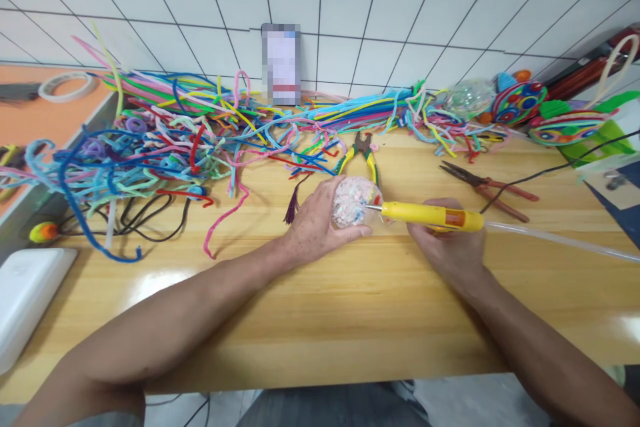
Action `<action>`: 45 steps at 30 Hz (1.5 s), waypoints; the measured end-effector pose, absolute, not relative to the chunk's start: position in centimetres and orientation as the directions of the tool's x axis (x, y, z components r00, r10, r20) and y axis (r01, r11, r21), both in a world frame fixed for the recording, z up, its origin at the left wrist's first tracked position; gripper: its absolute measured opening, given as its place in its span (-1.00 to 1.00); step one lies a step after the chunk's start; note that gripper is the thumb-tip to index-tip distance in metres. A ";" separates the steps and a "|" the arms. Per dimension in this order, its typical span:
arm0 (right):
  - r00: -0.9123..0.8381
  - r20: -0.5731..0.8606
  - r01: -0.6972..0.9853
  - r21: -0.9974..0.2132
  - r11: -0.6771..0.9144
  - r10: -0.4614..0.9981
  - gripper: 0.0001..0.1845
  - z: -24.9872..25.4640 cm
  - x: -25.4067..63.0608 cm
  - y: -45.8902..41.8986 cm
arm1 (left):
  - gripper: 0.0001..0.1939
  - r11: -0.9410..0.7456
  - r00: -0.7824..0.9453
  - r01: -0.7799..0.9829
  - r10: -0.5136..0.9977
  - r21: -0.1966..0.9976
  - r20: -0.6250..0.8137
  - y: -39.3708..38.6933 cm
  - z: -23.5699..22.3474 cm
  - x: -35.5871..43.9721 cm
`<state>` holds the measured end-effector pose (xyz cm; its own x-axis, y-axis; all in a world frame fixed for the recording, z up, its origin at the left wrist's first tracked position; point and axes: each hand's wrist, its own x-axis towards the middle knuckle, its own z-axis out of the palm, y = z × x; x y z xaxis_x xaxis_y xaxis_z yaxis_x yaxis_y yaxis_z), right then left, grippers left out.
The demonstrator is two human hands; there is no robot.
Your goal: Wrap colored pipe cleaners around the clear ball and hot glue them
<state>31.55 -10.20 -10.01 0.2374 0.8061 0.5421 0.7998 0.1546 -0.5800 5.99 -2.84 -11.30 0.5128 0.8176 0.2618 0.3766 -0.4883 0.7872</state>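
Observation:
My left hand (pixel 315 223) is closed around a clear ball filled with pale confetti (pixel 353 201), held just above the wooden table (pixel 320 320). My right hand (pixel 447 243) grips a yellow glue gun (pixel 433 215) lying sideways, its metal tip touching the right side of the ball. A clear glue stick (pixel 560 240) sticks out of the gun's rear toward the right. A dark tassel (pixel 293 203) lies just left of my left hand.
A heap of coloured pipe cleaners (pixel 175 133) covers the table's back left and middle. Yellow-handled pliers (pixel 363 153) lie behind the ball, red-handled pliers (pixel 490 188) to the right. Colourful craft pieces (pixel 520 103) sit back right. A white box (pixel 25 293) and tape roll (pixel 67 85) are left.

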 end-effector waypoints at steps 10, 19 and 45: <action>0.133 0.589 0.811 -0.527 0.254 0.797 -0.81 -10.0 31.6 -10.5 | 0.05 -0.509 0.519 0.365 0.806 0.779 0.284 -2.7 -11.5 6.0; 0.193 0.580 0.844 -0.509 0.167 0.792 -0.83 -10.3 31.8 -10.0 | 0.05 -0.516 0.500 0.372 0.812 0.771 0.302 -2.7 -11.9 6.1; 0.172 0.556 0.803 -0.557 0.211 0.813 -0.82 -9.9 32.1 -10.1 | 0.04 -0.526 0.520 0.361 0.799 0.770 0.302 -2.7 -11.7 6.1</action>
